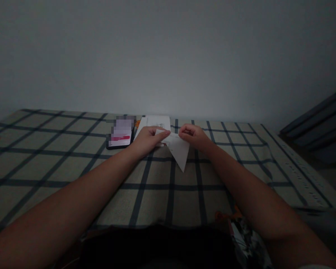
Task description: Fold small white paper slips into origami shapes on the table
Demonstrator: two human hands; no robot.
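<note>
A folded piece of white paper (179,153) is held up between my two hands, a pointed corner hanging down toward me. My left hand (148,139) grips its left side, with the thumb lying along the top. At its upper right corner, the fingertips of my right hand (195,135) are pinched together on the paper. Behind my left hand lies a white booklet or stack of sheets (158,121) with faint print, partly covered by the hand. A phone (120,132) with a lit, blurred screen rests to the left of it.
A checked cloth (114,201) covers the table up to a plain wall (168,56). Dark striped fabric (319,127) is at the far right. Close to my body, a patterned item (249,239) shows at the lower right.
</note>
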